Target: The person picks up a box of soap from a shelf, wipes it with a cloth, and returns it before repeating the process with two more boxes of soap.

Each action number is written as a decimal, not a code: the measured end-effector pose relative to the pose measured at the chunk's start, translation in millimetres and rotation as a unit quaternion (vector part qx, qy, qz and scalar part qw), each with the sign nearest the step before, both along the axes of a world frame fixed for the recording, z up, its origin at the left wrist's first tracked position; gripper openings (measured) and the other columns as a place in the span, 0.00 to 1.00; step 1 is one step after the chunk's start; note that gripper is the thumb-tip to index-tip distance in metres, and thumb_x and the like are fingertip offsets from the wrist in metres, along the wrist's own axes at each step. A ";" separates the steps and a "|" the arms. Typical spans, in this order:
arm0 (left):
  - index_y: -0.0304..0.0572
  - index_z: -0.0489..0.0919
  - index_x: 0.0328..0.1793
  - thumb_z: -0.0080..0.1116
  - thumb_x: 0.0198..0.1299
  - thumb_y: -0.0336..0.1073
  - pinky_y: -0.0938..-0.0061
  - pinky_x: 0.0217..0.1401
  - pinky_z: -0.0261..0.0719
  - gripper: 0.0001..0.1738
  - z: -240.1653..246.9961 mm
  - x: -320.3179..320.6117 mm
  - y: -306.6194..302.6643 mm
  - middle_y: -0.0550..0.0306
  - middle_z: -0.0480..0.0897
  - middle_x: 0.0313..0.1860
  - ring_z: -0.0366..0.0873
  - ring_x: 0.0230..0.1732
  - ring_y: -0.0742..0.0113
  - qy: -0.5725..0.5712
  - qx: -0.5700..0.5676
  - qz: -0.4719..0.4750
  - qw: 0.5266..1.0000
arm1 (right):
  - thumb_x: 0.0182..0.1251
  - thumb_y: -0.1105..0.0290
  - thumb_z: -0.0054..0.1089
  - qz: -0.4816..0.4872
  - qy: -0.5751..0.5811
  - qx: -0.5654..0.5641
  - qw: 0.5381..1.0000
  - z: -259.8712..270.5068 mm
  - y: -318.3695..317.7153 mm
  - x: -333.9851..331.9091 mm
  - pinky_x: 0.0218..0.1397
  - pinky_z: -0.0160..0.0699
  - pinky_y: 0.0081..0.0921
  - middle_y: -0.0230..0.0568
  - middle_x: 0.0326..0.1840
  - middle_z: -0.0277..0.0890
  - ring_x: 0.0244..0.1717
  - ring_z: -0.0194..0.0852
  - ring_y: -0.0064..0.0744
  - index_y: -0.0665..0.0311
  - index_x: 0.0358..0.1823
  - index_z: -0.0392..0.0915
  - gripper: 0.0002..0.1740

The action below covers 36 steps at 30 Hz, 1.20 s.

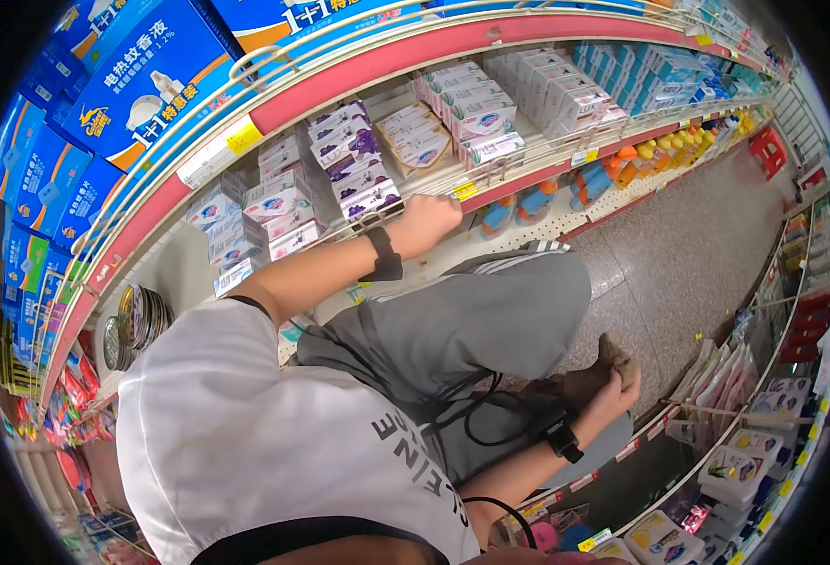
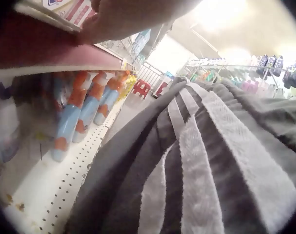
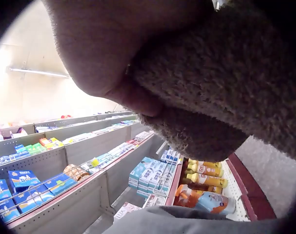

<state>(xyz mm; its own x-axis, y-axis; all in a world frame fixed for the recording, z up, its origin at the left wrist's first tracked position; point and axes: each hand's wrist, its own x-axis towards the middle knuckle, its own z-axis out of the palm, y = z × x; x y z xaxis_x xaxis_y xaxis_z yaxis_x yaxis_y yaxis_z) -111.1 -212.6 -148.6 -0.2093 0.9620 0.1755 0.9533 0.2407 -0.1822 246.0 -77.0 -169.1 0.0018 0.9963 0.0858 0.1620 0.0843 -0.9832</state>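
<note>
My left hand point(image 1: 431, 224) grips the front edge of a shelf, its fingers curled at the wire rail. In the left wrist view that hand point(image 2: 133, 19) shows at the top, right at the pink shelf edge point(image 2: 50, 51). My right hand point(image 1: 622, 381) holds a brown fuzzy cloth point(image 1: 613, 353) low beside my leg. Close up in the right wrist view, the cloth point(image 3: 201, 87) bulges in folds under the right hand point(image 3: 99, 48). Boxed soaps point(image 1: 415, 137) stand in rows on the shelf just behind my left hand.
Orange and blue bottles point(image 1: 536, 202) line the lower shelf. Blue boxes point(image 1: 151, 89) fill the upper shelf at left. Stacked round tins point(image 1: 137, 320) sit near my shoulder. Across the tiled aisle point(image 1: 660, 254) runs another shelf with white packs point(image 1: 735, 466). A red stool point(image 1: 768, 153) stands at the far end.
</note>
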 end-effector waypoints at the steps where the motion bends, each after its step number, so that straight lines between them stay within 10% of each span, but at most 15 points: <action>1: 0.33 0.75 0.36 0.58 0.39 0.28 0.65 0.26 0.79 0.13 -0.4 -0.3 -0.1 0.49 0.79 0.27 0.81 0.28 0.53 0.002 -0.001 -0.009 1.000 | 0.56 0.80 0.47 0.002 -0.003 -0.006 1.000 1.6 -0.2 0.5 0.53 0.69 0.29 0.46 0.45 0.74 0.45 0.72 0.36 0.77 0.49 0.71 0.18; 21: 0.37 0.75 0.30 0.57 0.49 0.35 0.61 0.29 0.77 0.08 58.1 15.8 2.3 0.47 0.78 0.22 0.80 0.28 0.52 -0.096 0.079 0.023 0.992 | 0.55 0.80 0.47 0.027 0.014 0.002 1.000 9.0 0.0 -7.7 0.49 0.69 0.27 0.41 0.40 0.74 0.41 0.70 0.31 0.76 0.43 0.73 0.14; 25: 0.38 0.76 0.30 0.53 0.56 0.40 0.64 0.27 0.70 0.12 82.7 -31.7 17.4 0.51 0.75 0.20 0.75 0.23 0.61 -0.289 0.159 0.056 0.942 | 0.55 0.80 0.47 0.030 -0.007 0.007 1.000 10.0 -2.2 -7.3 0.50 0.69 0.27 0.41 0.39 0.74 0.40 0.70 0.31 0.76 0.43 0.73 0.13; 28: 0.34 0.75 0.29 0.49 0.57 0.40 0.61 0.33 0.75 0.15 56.4 -100.7 44.3 0.48 0.79 0.22 0.80 0.29 0.59 -0.490 -0.040 0.090 0.866 | 0.55 0.80 0.47 0.011 -0.011 0.012 1.000 10.9 -3.5 -8.7 0.49 0.68 0.26 0.40 0.38 0.73 0.40 0.70 0.30 0.75 0.42 0.72 0.13; 32: 0.38 0.75 0.43 0.44 0.64 0.46 0.78 0.28 0.66 0.18 42.7 -88.7 52.1 0.67 0.69 0.26 0.63 0.26 0.76 -0.632 -0.009 0.220 0.743 | 0.54 0.80 0.48 0.011 0.000 0.004 1.000 8.4 -2.8 -4.8 0.51 0.69 0.27 0.42 0.40 0.74 0.41 0.71 0.32 0.75 0.45 0.72 0.15; 36: 0.37 0.70 0.56 0.41 0.65 0.58 0.72 0.43 0.72 0.30 29.6 -102.5 69.7 0.51 0.74 0.47 0.72 0.46 0.68 -0.669 -0.153 0.210 0.696 | 0.54 0.80 0.49 0.018 -0.020 0.008 1.000 9.1 -2.6 -2.1 0.51 0.68 0.27 0.42 0.39 0.74 0.42 0.71 0.32 0.76 0.44 0.72 0.15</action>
<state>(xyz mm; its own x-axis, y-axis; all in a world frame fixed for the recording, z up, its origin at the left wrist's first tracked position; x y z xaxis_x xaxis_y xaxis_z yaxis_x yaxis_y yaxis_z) -213.6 -142.9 -119.0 -0.2628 0.7154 -0.6475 0.1756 0.6953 0.6969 243.9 -79.7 -160.0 -0.0372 0.9941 0.1019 0.1977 0.1073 -0.9744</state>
